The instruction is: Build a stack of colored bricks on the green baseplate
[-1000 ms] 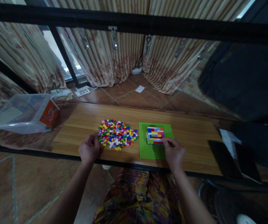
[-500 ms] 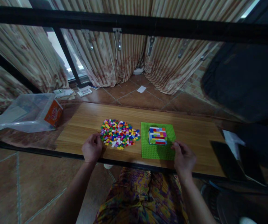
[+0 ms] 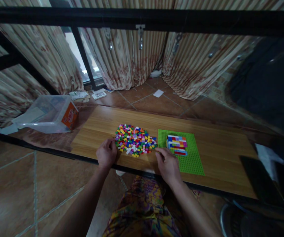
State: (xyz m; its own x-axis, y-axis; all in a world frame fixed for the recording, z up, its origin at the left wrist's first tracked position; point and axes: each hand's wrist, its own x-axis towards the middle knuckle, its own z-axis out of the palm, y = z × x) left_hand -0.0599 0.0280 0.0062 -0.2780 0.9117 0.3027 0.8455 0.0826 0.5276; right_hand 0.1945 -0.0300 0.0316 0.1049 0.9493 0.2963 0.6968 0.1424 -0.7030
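Hiding corner of green baseplate (image 3: 193, 161), right hand (image 3: 168, 165) curled; left hand (image 3: 106, 153) curled beside brick pile (image 3: 135, 139); cannot tell if either grips

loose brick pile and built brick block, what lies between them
In the head view, a sliver of wooden tabletop, then the left margin of the green baseplate.

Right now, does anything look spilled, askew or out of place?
Only a white sheet stands out, lying by itself on the tiles beyond the table. The loose bricks sit in one heap beside the green baseplate; no damage shows.
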